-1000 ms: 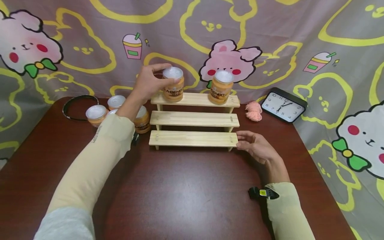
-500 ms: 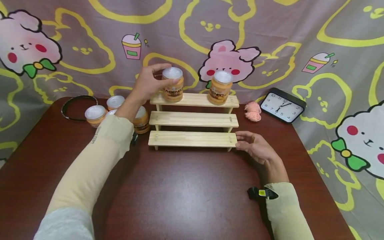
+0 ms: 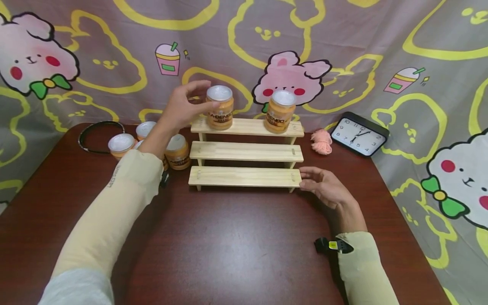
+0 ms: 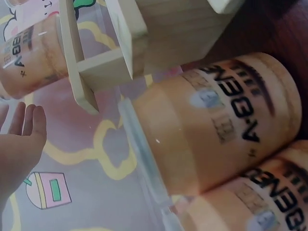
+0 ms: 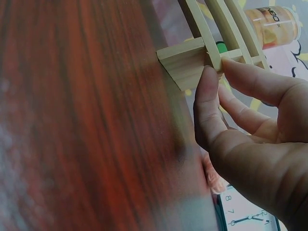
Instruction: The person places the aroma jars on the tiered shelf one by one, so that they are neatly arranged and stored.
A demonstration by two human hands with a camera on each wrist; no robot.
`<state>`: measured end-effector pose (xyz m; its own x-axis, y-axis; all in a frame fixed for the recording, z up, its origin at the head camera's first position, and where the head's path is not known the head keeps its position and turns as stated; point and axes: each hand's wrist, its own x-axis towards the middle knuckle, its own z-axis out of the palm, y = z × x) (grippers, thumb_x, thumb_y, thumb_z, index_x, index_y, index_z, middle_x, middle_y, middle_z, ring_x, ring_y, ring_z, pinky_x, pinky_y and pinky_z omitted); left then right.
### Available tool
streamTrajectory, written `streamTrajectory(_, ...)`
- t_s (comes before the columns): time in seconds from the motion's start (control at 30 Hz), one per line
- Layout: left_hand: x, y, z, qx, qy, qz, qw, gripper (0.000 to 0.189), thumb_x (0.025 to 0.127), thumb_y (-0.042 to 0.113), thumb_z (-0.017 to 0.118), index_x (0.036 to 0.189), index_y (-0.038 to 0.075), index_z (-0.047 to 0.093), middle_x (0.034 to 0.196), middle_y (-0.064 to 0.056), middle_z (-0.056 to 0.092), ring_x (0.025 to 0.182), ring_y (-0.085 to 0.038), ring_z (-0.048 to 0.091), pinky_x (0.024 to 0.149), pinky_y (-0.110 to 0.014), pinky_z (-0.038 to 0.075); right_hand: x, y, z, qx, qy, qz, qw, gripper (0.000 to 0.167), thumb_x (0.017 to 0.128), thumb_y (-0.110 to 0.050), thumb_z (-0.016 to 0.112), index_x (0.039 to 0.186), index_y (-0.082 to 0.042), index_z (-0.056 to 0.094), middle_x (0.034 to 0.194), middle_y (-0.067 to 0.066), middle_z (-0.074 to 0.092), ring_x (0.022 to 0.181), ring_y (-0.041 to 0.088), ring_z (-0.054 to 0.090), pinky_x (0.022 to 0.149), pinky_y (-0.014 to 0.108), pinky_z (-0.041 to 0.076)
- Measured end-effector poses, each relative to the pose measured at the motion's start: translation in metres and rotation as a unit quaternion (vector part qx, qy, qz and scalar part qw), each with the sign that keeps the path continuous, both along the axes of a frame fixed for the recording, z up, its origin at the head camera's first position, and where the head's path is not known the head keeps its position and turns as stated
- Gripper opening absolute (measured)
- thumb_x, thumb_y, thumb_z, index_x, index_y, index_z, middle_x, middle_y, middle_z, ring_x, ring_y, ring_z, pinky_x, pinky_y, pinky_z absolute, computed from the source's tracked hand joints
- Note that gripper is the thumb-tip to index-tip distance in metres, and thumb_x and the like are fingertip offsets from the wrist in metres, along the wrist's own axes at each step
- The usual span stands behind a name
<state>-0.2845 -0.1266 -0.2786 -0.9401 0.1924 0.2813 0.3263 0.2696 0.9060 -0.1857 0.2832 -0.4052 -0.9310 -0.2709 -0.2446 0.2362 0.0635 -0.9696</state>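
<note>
A three-tier wooden display stand (image 3: 245, 176) stands on the table. On its top tier, an orange jar (image 3: 220, 112) with a silvery lid sits upright at the left end, and a matching jar (image 3: 281, 114) near the right end. Beside the left jar is my left hand (image 3: 179, 108), thumb and fingers spread. The left wrist view has this hand (image 4: 21, 149) with a small gap between its fingertips and the jar (image 4: 36, 57). My right hand (image 3: 328, 188) pinches the right end of the lowest tier; in the right wrist view, its thumb and forefinger meet at the board's end (image 5: 214, 60).
Several more jars (image 3: 177, 152) stand on the table left of the stand, partly behind the left forearm. A dark hoop (image 3: 81, 140) lies behind them. Right of the stand are a pink yarn bundle (image 3: 322, 142) and a clock (image 3: 360, 133). A patterned curtain (image 3: 213, 46) hangs behind.
My left hand has let go of the left jar on the top tier and drawn slightly to the left. The jar stays in place. My right hand keeps its hold on the stand.
</note>
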Motion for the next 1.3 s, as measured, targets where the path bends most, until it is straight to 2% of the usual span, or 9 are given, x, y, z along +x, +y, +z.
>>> streamTrajectory(0.2,0.006,-0.013,-0.004,0.009,0.009,-0.009,0.9999,0.062,0.089,0.017,0.08,0.144,0.004,0.055,0.143,-0.009,0.055,0.128,-0.031,0.053,0.108,-0.036,0.044,0.001,0.0,0.001,0.003,0.003,0.0,1.0,0.059,0.095,0.011,0.06,0.146,0.015,0.032,0.125,0.012,0.052,0.098,0.011,0.064,0.086,0.023,0.055)
streamTrajectory(0.3,0.009,-0.019,-0.006,0.003,0.004,-0.005,1.0,0.063,0.089,0.018,0.079,0.145,0.004,0.054,0.145,-0.012,0.054,0.13,-0.03,0.051,0.108,-0.036,0.043,0.001,-0.001,0.001,0.005,0.002,-0.002,1.0,0.058,0.095,0.011,0.06,0.146,0.015,0.032,0.126,0.012,0.052,0.098,0.011,0.064,0.085,0.023,0.055)
streamTrajectory(0.43,0.014,-0.027,-0.008,-0.003,-0.007,0.0,1.0,0.062,0.09,0.02,0.078,0.146,0.006,0.054,0.145,-0.012,0.054,0.125,-0.024,0.054,0.098,-0.032,0.05,0.002,0.0,0.001,0.006,0.002,-0.002,1.0,0.058,0.095,0.01,0.061,0.146,0.015,0.032,0.126,0.012,0.052,0.099,0.011,0.064,0.085,0.023,0.055)
streamTrajectory(0.57,0.019,-0.034,-0.011,-0.007,-0.019,-0.001,0.9998,0.06,0.092,0.021,0.077,0.146,0.009,0.054,0.143,-0.009,0.056,0.126,-0.03,0.057,0.086,-0.028,0.055,0.002,0.0,0.001,0.005,0.002,-0.002,1.0,0.058,0.095,0.011,0.06,0.146,0.015,0.032,0.126,0.012,0.052,0.099,0.011,0.063,0.086,0.024,0.055)
streamTrajectory(0.73,0.026,-0.045,-0.014,-0.039,-0.026,0.008,0.9989,0.061,0.092,0.025,0.077,0.147,0.012,0.054,0.146,-0.01,0.053,0.131,-0.029,0.053,0.093,-0.029,0.053,0.001,0.0,0.0,0.002,0.003,-0.001,1.0,0.058,0.095,0.012,0.059,0.146,0.015,0.032,0.126,0.013,0.051,0.098,0.012,0.063,0.086,0.024,0.055)
streamTrajectory(0.9,0.032,-0.056,-0.018,-0.08,-0.04,0.02,0.9958,0.065,0.091,0.033,0.078,0.149,0.016,0.053,0.149,-0.006,0.052,0.129,-0.027,0.053,0.093,-0.032,0.052,0.001,-0.001,0.0,-0.005,0.003,0.001,1.0,0.058,0.095,0.013,0.059,0.147,0.015,0.032,0.125,0.014,0.051,0.097,0.013,0.064,0.086,0.025,0.055)
streamTrajectory(1.0,0.034,-0.063,-0.02,-0.101,-0.052,0.023,0.9932,0.067,0.091,0.036,0.078,0.148,0.013,0.053,0.148,-0.006,0.053,0.13,-0.029,0.053,0.098,-0.037,0.049,0.0,-0.001,0.001,-0.007,0.002,-0.001,1.0,0.058,0.095,0.013,0.059,0.147,0.015,0.032,0.124,0.013,0.051,0.097,0.013,0.064,0.086,0.025,0.056)
streamTrajectory(1.13,0.037,-0.071,-0.022,-0.126,-0.069,0.02,0.9894,0.07,0.09,0.037,0.079,0.147,0.008,0.053,0.147,-0.012,0.054,0.132,-0.031,0.051,0.105,-0.048,0.044,0.0,-0.001,0.001,-0.007,0.001,-0.005,1.0,0.058,0.095,0.014,0.059,0.146,0.014,0.033,0.124,0.013,0.052,0.096,0.013,0.064,0.085,0.025,0.056)
streamTrajectory(1.3,0.038,-0.08,-0.025,-0.163,-0.082,0.007,0.9832,0.069,0.089,0.037,0.081,0.144,0.004,0.055,0.144,-0.018,0.055,0.132,-0.034,0.05,0.103,-0.051,0.043,0.0,-0.001,0.0,-0.008,-0.001,-0.003,1.0,0.058,0.095,0.013,0.06,0.146,0.014,0.033,0.124,0.014,0.051,0.097,0.013,0.064,0.086,0.025,0.056)
